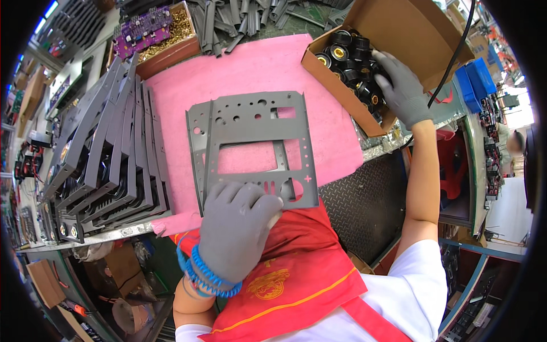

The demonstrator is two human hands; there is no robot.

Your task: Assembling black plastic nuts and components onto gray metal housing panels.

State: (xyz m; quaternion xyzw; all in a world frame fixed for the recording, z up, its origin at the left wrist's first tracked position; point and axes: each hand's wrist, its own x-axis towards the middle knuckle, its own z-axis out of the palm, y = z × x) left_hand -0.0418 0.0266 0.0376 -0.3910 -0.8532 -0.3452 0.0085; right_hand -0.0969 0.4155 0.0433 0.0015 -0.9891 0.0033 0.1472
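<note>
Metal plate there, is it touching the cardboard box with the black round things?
Apart: the head view shows pink mat between the metal plate and the cardboard box.

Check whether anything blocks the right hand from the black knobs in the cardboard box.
Nothing visible does. The right hand is at the black knobs; the cardboard lid stands open, and the black cable runs beside the hand, not between.

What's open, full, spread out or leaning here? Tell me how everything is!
Brown cardboard box: open, holding round black plastic-looking parts.
Grey metal panel with cut-outs: over the pink sheet.
Pink sheet: spread out.
Dark grey metal panels: leaning together.
Smaller brown box: open, holding small gold-coloured pieces.
Grey-gloved left hand: at the panel's near edge.
Grey-gloved right hand: at the black parts.
</note>
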